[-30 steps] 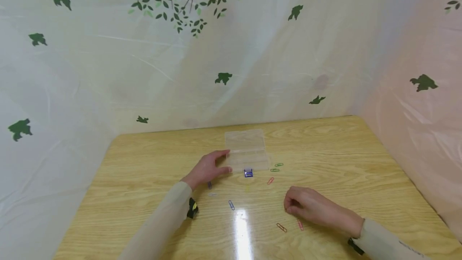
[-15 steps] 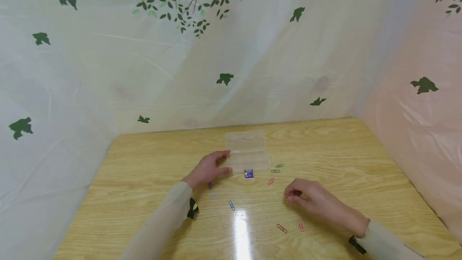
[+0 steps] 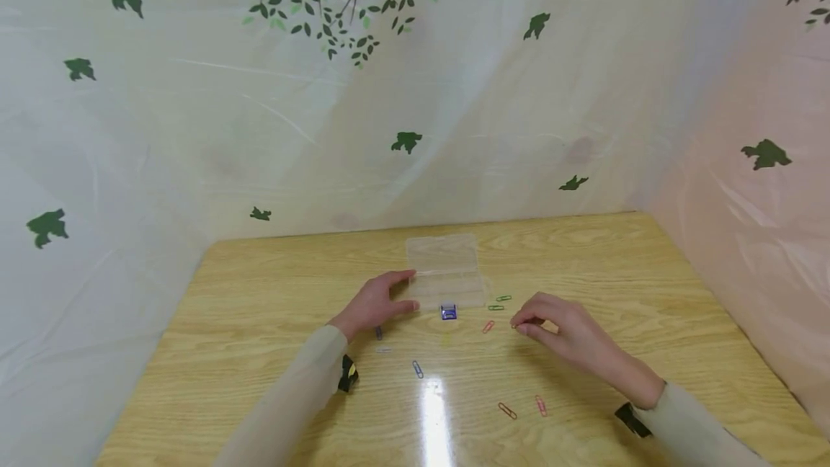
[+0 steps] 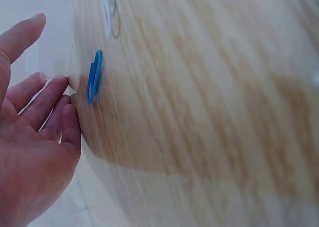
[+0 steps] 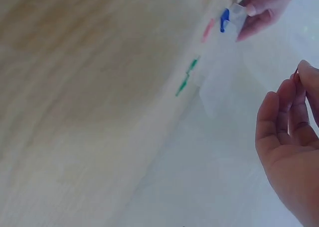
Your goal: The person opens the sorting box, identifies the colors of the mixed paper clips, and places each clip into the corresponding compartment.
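Observation:
A clear plastic box (image 3: pixel 447 289) lies with its lid folded back, a blue clasp-like piece (image 3: pixel 449 312) at its front edge. My left hand (image 3: pixel 375 303) touches the box's left end, thumb and fingers spread and fairly straight. The right hand (image 3: pixel 563 328) pinches a small reddish paper clip (image 5: pixel 296 77) between thumb and fingertips; most of the clip is hidden. This hand is right of the box, above the table. Nearest to it are a pink-red paper clip (image 3: pixel 488 326) and two green paper clips (image 3: pixel 496 308). By the left wrist lies a blue paper clip (image 4: pixel 94 77).
Nearer on the wooden table (image 3: pixel 259 294) lie a dark red paper clip (image 3: pixel 508 411), a pink paper clip (image 3: pixel 541 406) and another blue paper clip (image 3: pixel 418 369). A white paper clip (image 4: pixel 109 13) is beside the left wrist. A patterned sheet (image 3: pixel 292 128) stands behind the table.
The right hand has picked up the reddish paper clip and moved away from the front edge, nearer the level of the box. The left hand stays at the box.

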Demonstrator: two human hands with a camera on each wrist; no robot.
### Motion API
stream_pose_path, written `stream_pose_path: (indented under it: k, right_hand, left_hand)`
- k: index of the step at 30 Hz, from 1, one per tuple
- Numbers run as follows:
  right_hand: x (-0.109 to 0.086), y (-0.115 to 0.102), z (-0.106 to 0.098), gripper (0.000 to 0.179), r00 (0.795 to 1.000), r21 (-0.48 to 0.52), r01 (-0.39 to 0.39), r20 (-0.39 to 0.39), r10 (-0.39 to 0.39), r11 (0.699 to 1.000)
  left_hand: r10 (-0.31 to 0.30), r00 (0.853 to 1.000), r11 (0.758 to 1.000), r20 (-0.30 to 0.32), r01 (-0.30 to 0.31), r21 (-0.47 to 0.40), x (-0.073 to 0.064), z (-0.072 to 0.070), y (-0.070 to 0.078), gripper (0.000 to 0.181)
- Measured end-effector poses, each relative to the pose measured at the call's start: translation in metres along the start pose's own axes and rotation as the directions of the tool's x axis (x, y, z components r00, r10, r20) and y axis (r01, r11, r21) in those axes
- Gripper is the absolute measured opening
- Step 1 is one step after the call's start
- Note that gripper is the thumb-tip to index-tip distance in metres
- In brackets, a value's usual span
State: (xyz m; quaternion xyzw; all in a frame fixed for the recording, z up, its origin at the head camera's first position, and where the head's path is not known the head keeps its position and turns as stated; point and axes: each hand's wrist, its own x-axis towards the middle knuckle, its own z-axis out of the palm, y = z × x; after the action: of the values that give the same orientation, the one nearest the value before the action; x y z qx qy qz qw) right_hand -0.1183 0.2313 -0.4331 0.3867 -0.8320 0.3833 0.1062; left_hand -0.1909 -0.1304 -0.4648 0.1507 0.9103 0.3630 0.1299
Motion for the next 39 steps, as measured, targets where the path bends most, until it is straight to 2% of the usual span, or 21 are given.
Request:
stream_pose_path:
  k: [9, 16, 21, 27, 39]
  right_hand:
    - [0.013, 0.003, -0.001, 0.032, 0.998, -0.012, -0.041, -0.049, 0.041, 0.999]
    - [0.026, 0.006, 0.001, 0.027, 0.995, -0.026, -0.029, -0.097, 0.027, 0.999]
    - [0.035, 0.004, 0.003, 0.023, 0.992, -0.041, -0.069, -0.106, 0.064, 0.997]
    - [0.047, 0.004, 0.007, 0.021, 0.990, -0.019, -0.079, -0.122, 0.077, 0.997]
    - [0.067, 0.011, 0.015, 0.013, 0.983, 0.010, -0.159, -0.089, 0.159, 0.987]
  left_hand:
    - [-0.020, 1.000, 1.000, -0.003, 0.020, -0.003, 0.002, 0.001, 0.002, 0.070]
    - [-0.012, 1.000, 1.000, 0.002, 0.012, -0.014, 0.001, 0.001, 0.003, 0.069]
    - [-0.028, 1.000, 1.000, 0.006, 0.028, 0.001, 0.000, -0.001, 0.004, 0.070]
    - [-0.027, 1.000, 1.000, 0.011, 0.027, -0.001, -0.001, -0.002, 0.005, 0.069]
    - [-0.027, 1.000, 1.000, 0.003, 0.027, -0.008, -0.001, -0.001, 0.003, 0.069]
